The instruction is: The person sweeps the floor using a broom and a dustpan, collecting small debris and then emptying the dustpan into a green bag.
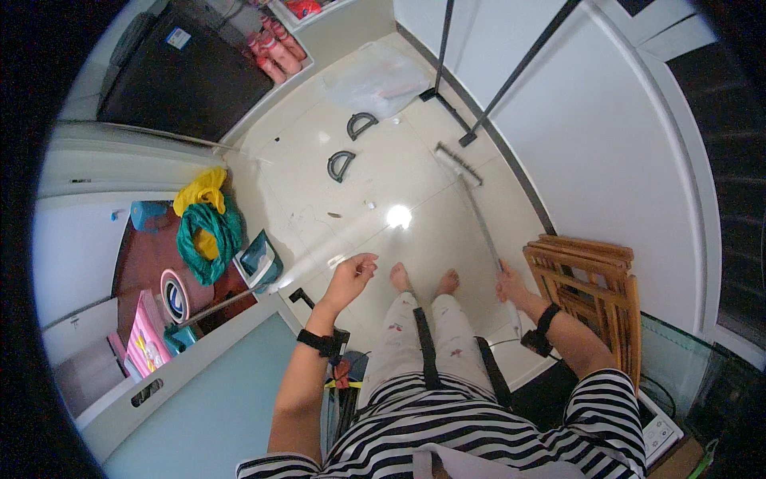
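My right hand (515, 286) is wrapped round the pale handle of a long-handled brush (481, 215). Its narrow bristled head rests on the tiled floor ahead of me, slanting away to the left. My left hand (353, 279) hangs in the air above the floor, loosely curled with nothing seen in it. Nearest to it on the left is a teal and white dustpan (261, 262) with a long handle. Small brown debris (334, 215) lies on the tiles, along with a pale scrap (369, 205). Farther off are two dark D-shaped pieces (341, 166) (361, 124).
Folded wooden furniture (586, 275) leans at my right by the white wall. A black-legged stand (468, 139) and a clear plastic bag (375, 80) sit at the back. On the left, green and yellow bags (209, 235) crowd an open cabinet beside a pale blue panel (223, 399).
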A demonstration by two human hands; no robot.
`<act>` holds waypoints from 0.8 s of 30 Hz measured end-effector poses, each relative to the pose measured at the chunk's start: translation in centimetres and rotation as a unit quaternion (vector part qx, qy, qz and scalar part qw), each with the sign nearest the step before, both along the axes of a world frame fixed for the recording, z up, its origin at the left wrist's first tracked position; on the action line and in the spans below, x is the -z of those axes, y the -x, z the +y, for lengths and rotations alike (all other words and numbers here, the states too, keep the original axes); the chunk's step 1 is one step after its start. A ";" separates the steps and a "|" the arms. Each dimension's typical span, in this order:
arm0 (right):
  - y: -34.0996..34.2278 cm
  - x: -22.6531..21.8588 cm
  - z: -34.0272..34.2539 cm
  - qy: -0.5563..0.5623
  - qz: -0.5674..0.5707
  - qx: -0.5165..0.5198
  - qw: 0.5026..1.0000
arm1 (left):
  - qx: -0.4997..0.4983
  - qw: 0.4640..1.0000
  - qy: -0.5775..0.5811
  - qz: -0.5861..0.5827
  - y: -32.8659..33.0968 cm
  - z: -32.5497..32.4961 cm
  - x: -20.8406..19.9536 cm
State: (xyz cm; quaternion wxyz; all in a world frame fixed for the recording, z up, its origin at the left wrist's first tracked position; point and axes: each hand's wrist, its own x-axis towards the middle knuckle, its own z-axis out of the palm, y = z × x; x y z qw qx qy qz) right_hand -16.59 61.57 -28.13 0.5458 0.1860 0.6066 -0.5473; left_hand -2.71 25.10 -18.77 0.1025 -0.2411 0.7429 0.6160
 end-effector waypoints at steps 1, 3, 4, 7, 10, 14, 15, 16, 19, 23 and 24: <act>1.4 0.8 -0.8 -0.026 0.051 -0.036 0.998 | -0.006 1.000 -0.001 -0.003 -0.1 -0.3 0.2; 2.5 2.1 -3.5 -0.054 0.092 -0.067 0.992 | -0.010 1.000 0.005 -0.014 -1.2 -1.4 0.5; 2.7 2.3 -4.7 -0.064 0.084 -0.061 0.992 | -0.016 1.000 0.005 -0.019 -1.5 -1.6 0.6; 3.2 8.2 -8.6 -0.040 0.196 -0.193 0.961 | -0.008 1.000 0.009 -0.004 -1.1 -1.6 1.0; -1.1 11.9 -10.6 0.006 0.314 -0.346 0.884 | -0.015 1.000 0.002 0.006 -1.2 -1.6 1.7; -7.4 4.5 -14.4 0.049 -0.074 -0.053 0.995 | -0.030 0.999 0.031 -0.015 -3.9 -3.7 0.8; -7.2 2.7 -14.1 0.050 -0.076 -0.069 0.993 | -0.029 0.998 0.038 -0.030 -4.0 -4.0 0.6; -7.0 0.8 -13.7 0.053 -0.079 -0.082 0.992 | -0.038 0.998 0.034 -0.033 -4.0 -4.2 0.7; -6.4 -5.6 -11.9 0.022 -0.095 -0.062 0.993 | -0.057 0.998 0.021 -0.031 -4.0 -4.5 0.6; -6.5 -7.2 -9.5 -0.049 -0.098 0.029 0.994 | -0.089 0.996 0.012 -0.007 -5.8 -5.5 0.8; -6.4 -6.9 -9.4 -0.052 -0.098 0.026 0.994 | -0.088 0.996 0.013 -0.017 -5.9 -5.6 0.6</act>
